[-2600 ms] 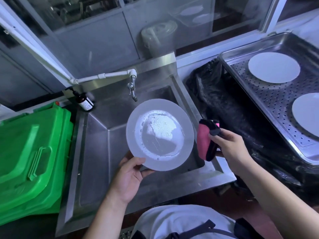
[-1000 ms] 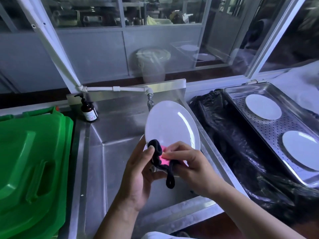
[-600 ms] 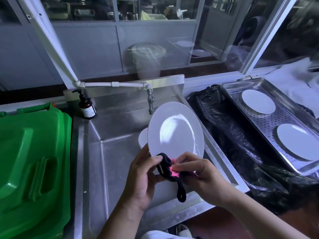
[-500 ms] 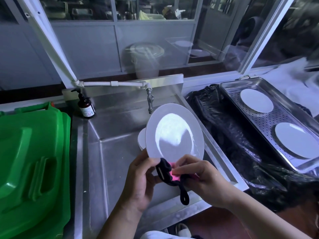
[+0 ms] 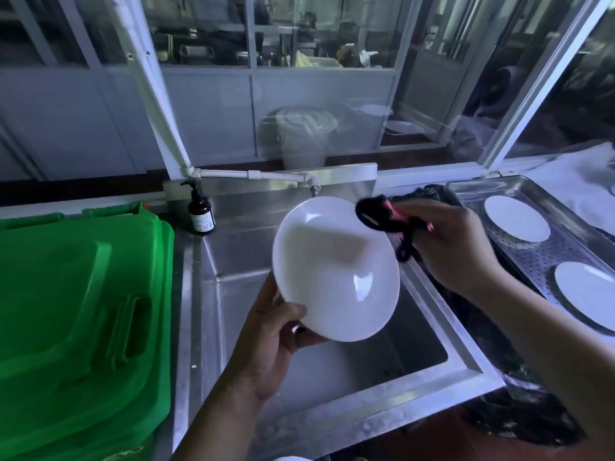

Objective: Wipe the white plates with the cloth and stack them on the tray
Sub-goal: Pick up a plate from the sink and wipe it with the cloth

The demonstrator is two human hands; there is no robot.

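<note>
The left hand [image 5: 266, 341] is gripping the white plate [image 5: 336, 271] by its lower rim above the steel sink [image 5: 366, 371] — glossy, probably slippery and fragile. The right hand [image 5: 456, 247] is pinching the soft cloth [image 5: 382, 214] at the upper rim. The tray [image 5: 565, 251] is waiting just right, beside windows.

The plate [image 5: 336, 271] at centre is plain glossy white. The cloth [image 5: 386, 216] at 1 o'clock from it is black with pink. At 9 o'clock the bin [image 5: 76, 324] is bright green. The bottle [image 5: 200, 214] at 11 o'clock is dark brown with a white label. At 3 o'clock the silver tray [image 5: 545, 257] is dotted with holes and bears two white plates [image 5: 515, 222].
</note>
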